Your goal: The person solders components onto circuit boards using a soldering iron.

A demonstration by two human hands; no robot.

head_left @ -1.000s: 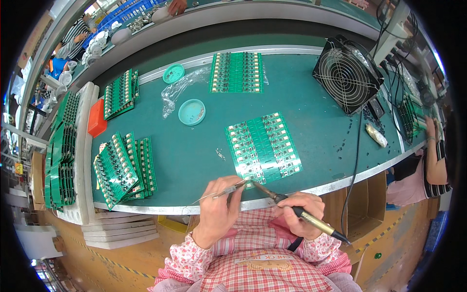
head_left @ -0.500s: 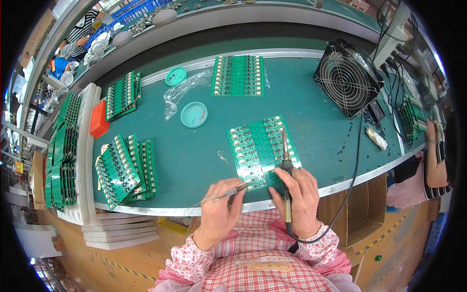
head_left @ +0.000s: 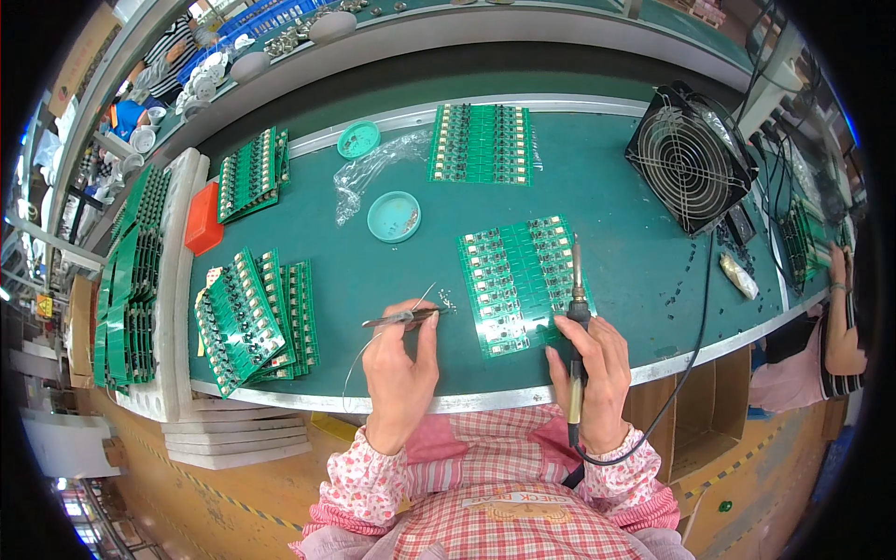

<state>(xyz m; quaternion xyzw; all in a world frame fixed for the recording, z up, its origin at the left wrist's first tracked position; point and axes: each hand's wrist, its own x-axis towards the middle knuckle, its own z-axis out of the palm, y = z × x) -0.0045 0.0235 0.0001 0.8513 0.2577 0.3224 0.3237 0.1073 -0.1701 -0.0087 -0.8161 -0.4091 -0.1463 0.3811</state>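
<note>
My left hand [head_left: 399, 369] pinches a pair of tweezers [head_left: 403, 319], their tips at a small scatter of tiny white parts [head_left: 445, 300] on the green mat. A thin wire [head_left: 349, 373], which looks like solder, also passes through that hand, one end curling down to the left. In my right hand [head_left: 600, 373] is a soldering iron [head_left: 579, 306], its tip pointing away from me over the right edge of a green circuit board panel [head_left: 525, 289]. This panel lies flat, with rows of small components. Whether the tweezers grip a part is too small to tell.
Another panel [head_left: 481, 143] lies farther back, near two turquoise dishes [head_left: 395, 217] and clear plastic film [head_left: 373, 173]. Stacked panels [head_left: 238, 317] and a red box [head_left: 203, 219] stand left. A black fan [head_left: 693, 161] sits right; the iron's cord [head_left: 702, 317] loops nearby. Another person's arm [head_left: 838, 308] shows far right.
My left hand has moved from the panel's near left corner to the scattered white parts, with the tweezers and wire. The iron stays in my right hand. The whole view has shifted slightly.
</note>
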